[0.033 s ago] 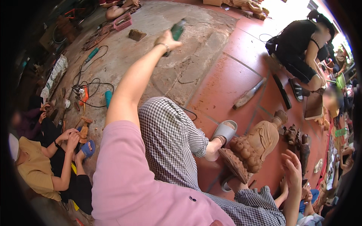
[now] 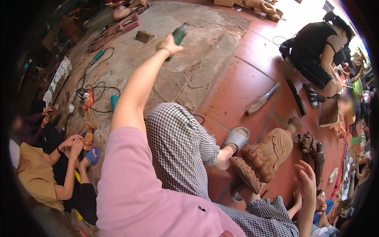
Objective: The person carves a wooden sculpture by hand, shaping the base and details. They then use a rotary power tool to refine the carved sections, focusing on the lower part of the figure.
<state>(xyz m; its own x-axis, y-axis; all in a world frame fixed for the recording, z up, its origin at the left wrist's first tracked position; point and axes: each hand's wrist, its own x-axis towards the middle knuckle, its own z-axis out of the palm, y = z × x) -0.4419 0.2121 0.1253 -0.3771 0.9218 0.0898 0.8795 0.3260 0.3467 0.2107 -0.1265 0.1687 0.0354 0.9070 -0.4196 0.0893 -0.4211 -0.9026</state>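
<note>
**Green tool held out over a workshop floor**

A workshop floor (image 2: 237, 91) of red tiles and a worn grey concrete patch is seen from above, with cables, hand tools and carved wooden pieces scattered across it. The left hand (image 2: 169, 44) is stretched far forward and is closed around a dark green tool (image 2: 179, 34), whose upper end sticks out above the fist; the kind of tool cannot be told at this size. By its look it is judged stiff and fairly light, easily carried in one hand, and best taken round its middle, where the fist now sits. Beyond that hand a small wooden block (image 2: 144, 36) lies on the concrete.

The right hand (image 2: 306, 179) is raised at the lower right with fingers spread apart and nothing in it. Just to its left a reddish-brown carved wooden statue (image 2: 268, 152) is propped between the person's feet, beside a grey sandal (image 2: 236, 138). The statue is judged heavy and hard, with fine relief that could chip.

Other people sit nearby: one in black (image 2: 316, 51) far beyond the right hand, one in a yellow top (image 2: 37, 177) to the lower left.
</note>
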